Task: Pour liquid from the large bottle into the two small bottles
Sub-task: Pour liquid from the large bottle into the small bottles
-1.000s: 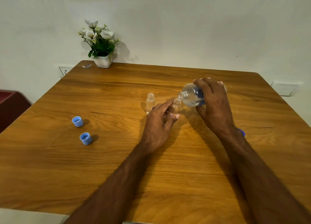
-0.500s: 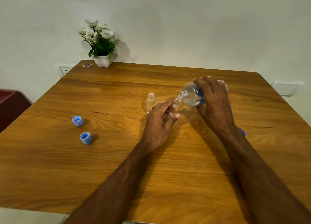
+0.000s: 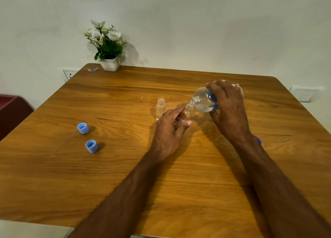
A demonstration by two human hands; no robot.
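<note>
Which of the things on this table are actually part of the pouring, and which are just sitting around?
In use:
- large bottle, tilted, gripped by the right hand
- small bottle under its mouth, held by the left hand
- second small bottle, open, standing alongside

Lying about:
- two blue caps, set aside
- potted flowers
- small scrap at the table corner

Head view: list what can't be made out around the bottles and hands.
1. Large bottle: rear body covered by the right hand; label unreadable.
2. Held small bottle: lower part hidden behind the left hand; fill level unclear.
3. Stream between the two mouths: too small and clear to confirm.
4. Blue object: mostly hidden behind the right wrist.
5. Other small bottle: label too small.
</note>
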